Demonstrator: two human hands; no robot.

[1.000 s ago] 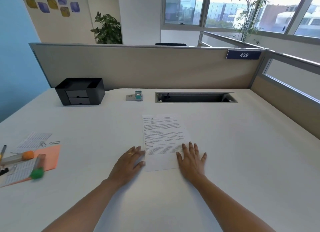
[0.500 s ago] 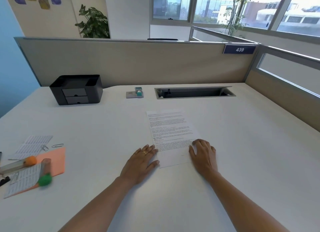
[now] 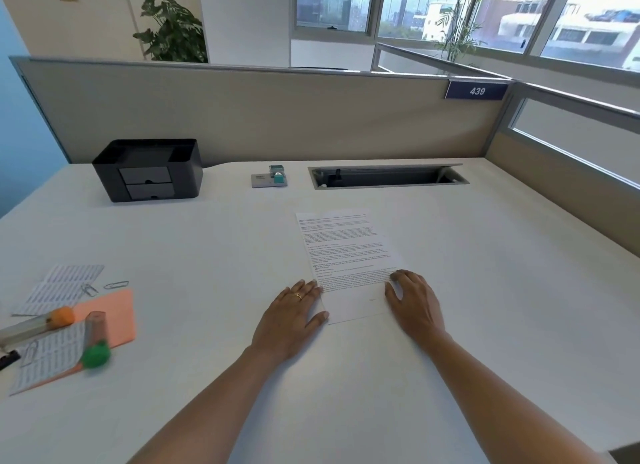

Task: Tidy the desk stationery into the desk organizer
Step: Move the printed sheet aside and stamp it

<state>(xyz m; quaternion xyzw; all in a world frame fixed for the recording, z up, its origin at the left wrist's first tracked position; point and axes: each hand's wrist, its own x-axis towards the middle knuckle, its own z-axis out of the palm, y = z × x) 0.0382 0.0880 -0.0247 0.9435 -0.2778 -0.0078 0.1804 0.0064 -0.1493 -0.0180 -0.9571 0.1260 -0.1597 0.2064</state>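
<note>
Fingers [image 3: 308, 289] of my left hand [image 3: 294, 320] lie flat against the white printed paper sheet [image 3: 346, 252], those of my right hand [image 3: 414, 301] curl on it, grip unclear; clear colour-capped tubes [image 3: 94, 327] and wire paper clips [image 3: 116, 285] lie untidied, well apart from the black plastic desk organizer [image 3: 149, 169].

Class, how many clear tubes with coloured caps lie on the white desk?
2. The orange-capped clear tube lies at the left edge of the white desk, partly out of frame; the green-capped clear tube lies nearer, on the orange paper sheet. Others may sit off-frame.
</note>
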